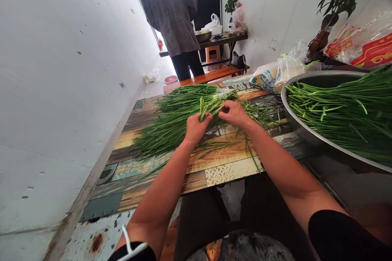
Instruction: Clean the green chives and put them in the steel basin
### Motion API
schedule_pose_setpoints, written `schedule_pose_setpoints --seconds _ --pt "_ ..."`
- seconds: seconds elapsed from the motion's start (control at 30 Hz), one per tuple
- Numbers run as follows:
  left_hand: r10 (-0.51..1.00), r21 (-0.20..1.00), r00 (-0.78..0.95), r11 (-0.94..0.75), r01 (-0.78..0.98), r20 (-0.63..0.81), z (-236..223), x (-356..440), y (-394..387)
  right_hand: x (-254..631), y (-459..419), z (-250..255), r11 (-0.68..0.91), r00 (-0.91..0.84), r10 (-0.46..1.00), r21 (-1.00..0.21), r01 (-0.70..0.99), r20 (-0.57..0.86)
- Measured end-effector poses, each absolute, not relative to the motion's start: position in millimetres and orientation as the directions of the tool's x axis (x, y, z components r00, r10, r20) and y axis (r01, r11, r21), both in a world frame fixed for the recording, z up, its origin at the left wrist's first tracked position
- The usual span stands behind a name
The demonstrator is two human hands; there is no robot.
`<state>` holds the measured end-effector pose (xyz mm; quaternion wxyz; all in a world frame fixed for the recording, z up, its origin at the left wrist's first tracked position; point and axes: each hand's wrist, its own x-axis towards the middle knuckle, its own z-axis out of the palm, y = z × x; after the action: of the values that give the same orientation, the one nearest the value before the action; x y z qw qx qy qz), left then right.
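Long green chives [165, 130] lie in a heap across the wood-patterned table [226, 175], their pale stem ends toward the right. My left hand [196, 128] is closed around a small bunch of chives [202, 108], the cut ends poking up above the thumb. Just to its right, my right hand [235, 114] has its fingers pinched together at the pale stems; its fingertips are partly hidden by the hand. Loose trimmings and thin leaves [260, 112] are scattered beyond and beside my right hand. A large metal bowl [309, 136] full of chives stands at the right.
A clear plastic bag [275, 73] sits behind the bowl, with a potted plant [332, 12] and red-printed packaging [373, 51] farther right. An orange bench [208, 76] runs past the table's far edge. Beyond, a person [171, 12] stands at another table [225, 40]. A white wall [61, 89] borders the left.
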<state>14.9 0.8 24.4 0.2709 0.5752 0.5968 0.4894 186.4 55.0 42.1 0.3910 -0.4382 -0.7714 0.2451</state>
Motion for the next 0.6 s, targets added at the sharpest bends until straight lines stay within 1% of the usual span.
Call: schedule_pose_setpoints --seconds 0.13,0.17,0.2,0.23,0.27,0.3,0.37,0.43,0.5,0.57,0.6 --pt "0.941 0.895 -0.23 -0.132 0.427 0.248 23.3 14.6 1.4 199.9 64.0 47.0 0.22 0.002 0.957 -0.731 0.646 0.29" --pt "0.939 0.898 -0.244 -0.122 0.422 0.242 22.7 14.7 1.7 202.8 65.5 47.8 0.171 0.045 0.961 -0.712 0.681 0.274" --pt "0.938 0.901 -0.253 -0.114 0.418 0.237 22.1 14.9 2.0 204.7 66.1 48.1 0.161 0.055 0.958 -0.685 0.71 0.282" --pt "0.938 0.904 -0.258 -0.11 0.414 0.233 21.6 15.1 2.3 205.3 65.7 47.8 0.197 0.032 0.947 -0.657 0.727 0.319" --pt "0.937 0.905 -0.261 -0.109 0.41 0.231 21.4 15.2 2.4 204.5 64.6 47.1 0.279 -0.025 0.924 -0.627 0.727 0.382" --pt "0.937 0.907 -0.262 -0.11 0.407 0.231 21.3 15.2 2.5 202.5 62.9 45.9 0.394 -0.11 0.882 -0.586 0.708 0.459" --pt "0.937 0.909 -0.266 -0.108 0.401 0.229 21.8 15.0 2.4 196.6 59.3 42.5 0.621 -0.304 0.752 -0.476 0.622 0.584" --pt "0.937 0.911 -0.264 -0.111 0.398 0.229 23.1 14.6 2.0 191.1 58.0 38.6 0.74 -0.431 0.652 -0.398 0.543 0.624" --pt "0.941 0.915 -0.25 -0.118 0.386 0.227 25.0 14.5 1.3 188.7 59.9 35.3 0.76 -0.477 0.639 -0.4 0.512 0.604" --pt "0.945 0.92 -0.24 -0.121 0.372 0.221 26.8 14.4 0.7 189.6 63.8 33.4 0.749 -0.506 0.662 -0.466 0.472 0.553" --pt "0.945 0.922 -0.242 -0.119 0.368 0.219 27.3 14.3 0.6 190.5 65.6 32.9 0.734 -0.525 0.678 -0.519 0.439 0.514"
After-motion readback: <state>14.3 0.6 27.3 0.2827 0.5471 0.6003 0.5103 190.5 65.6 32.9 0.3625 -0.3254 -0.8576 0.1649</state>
